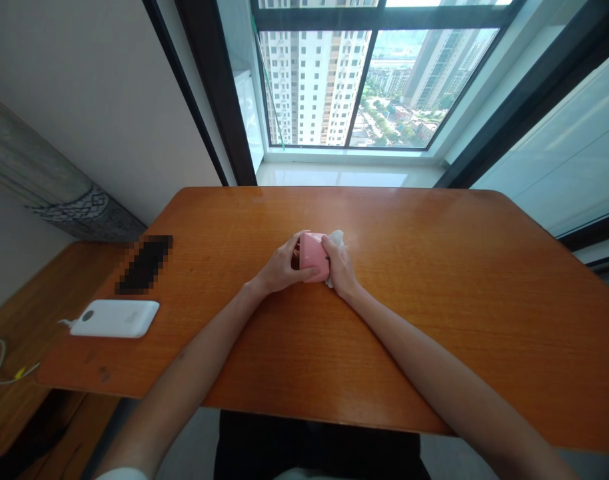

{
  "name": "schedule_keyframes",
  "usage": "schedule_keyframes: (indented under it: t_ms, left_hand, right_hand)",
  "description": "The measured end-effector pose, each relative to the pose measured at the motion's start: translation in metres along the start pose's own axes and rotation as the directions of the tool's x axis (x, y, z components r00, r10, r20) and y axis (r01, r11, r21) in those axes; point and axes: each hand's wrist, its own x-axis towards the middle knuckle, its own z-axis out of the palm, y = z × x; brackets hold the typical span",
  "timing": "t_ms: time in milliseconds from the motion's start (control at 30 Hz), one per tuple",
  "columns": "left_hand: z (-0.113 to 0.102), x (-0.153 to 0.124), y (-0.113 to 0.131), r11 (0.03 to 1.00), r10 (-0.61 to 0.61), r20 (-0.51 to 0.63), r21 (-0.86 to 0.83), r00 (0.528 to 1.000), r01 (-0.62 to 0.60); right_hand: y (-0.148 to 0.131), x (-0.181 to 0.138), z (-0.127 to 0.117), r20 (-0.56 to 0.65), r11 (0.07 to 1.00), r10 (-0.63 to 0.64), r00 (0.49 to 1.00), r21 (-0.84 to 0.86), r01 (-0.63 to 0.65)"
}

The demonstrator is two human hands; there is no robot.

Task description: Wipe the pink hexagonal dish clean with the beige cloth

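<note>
A small glossy pink object [314, 255], box-shaped with rounded edges, is between my two hands over the middle of the wooden table. My left hand [284, 265] grips it from the left, thumb along its near side and fingers around the far side. On its right side is my right hand [340, 267], thumb pressed on the pink surface. Under my right palm and fingers is a crumpled white tissue or cloth [337, 237], poking out at the top and bottom. My fingers partly hide the pink object, and I cannot tell its exact kind.
A white device like a power bank [115, 318], with a cable at its left end, lies on the table [484, 320] at the left. Behind it is a dark pixelated patch [144, 265]. A window stands past the far edge; a wooden bench [29, 293] is at the left.
</note>
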Motion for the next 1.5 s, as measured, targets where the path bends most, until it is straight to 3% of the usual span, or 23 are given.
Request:
schedule_keyframes:
  t_ms: [133,300,400,567,733,867,933,1000,1100,1200,1333,1500]
  left_hand:
    - [0.000,-0.001,-0.004,0.998,0.059,-0.005,0.033,0.998,-0.058]
    - [-0.007,-0.004,-0.005,0.926,0.270,0.066,0.256,0.961,-0.278]
    - [-0.010,-0.005,0.000,0.883,0.304,0.070,0.353,0.950,-0.309]
    - [-0.004,-0.004,0.008,0.934,0.228,-0.026,0.290,0.973,-0.211]
    - [0.006,-0.002,0.013,0.998,-0.033,-0.045,0.059,0.998,0.036]
    - [0.009,-0.002,0.011,0.998,-0.060,-0.036,-0.026,0.998,0.060]
    - [0.007,-0.003,0.007,1.000,-0.014,-0.034,-0.011,0.999,0.014]
    - [0.004,-0.004,0.002,0.992,0.110,-0.014,0.056,0.994,-0.110]
    - [-0.004,-0.005,-0.002,0.908,0.336,0.066,0.242,0.940,-0.341]
    - [-0.008,-0.004,0.000,0.836,0.417,0.090,0.352,0.905,-0.420]
    - [-0.006,-0.004,0.008,0.880,0.377,0.024,0.302,0.926,-0.366]
    - [0.002,-0.004,0.012,0.986,0.087,-0.048,0.146,0.995,-0.079]
  right_hand:
    - [0.001,0.001,0.000,0.008,1.000,0.015,1.000,0.019,-0.015]
    - [-0.001,0.002,-0.001,-0.002,1.000,0.019,1.000,0.003,-0.019]
    - [-0.002,0.003,-0.001,-0.005,1.000,0.007,1.000,-0.003,-0.007]
    - [-0.002,0.001,-0.002,-0.011,1.000,-0.030,0.999,0.007,0.030]
    - [0.001,-0.001,-0.001,0.016,1.000,-0.011,1.000,0.011,0.010]
    - [0.001,-0.001,-0.001,-0.003,1.000,0.000,1.000,0.009,0.000]
    - [0.000,-0.001,-0.001,-0.004,1.000,0.012,1.000,0.008,-0.012]
    - [-0.001,0.001,-0.001,-0.006,1.000,0.014,1.000,0.011,-0.013]
    - [-0.002,0.003,-0.001,-0.001,0.999,0.015,1.000,0.036,-0.015]
    - [0.000,0.005,-0.001,0.005,0.999,0.022,1.000,0.038,-0.022]
    - [0.003,0.004,-0.002,-0.005,0.999,-0.005,1.000,0.039,0.005]
    - [0.002,0.001,-0.003,-0.005,0.999,-0.027,1.000,0.026,0.027]
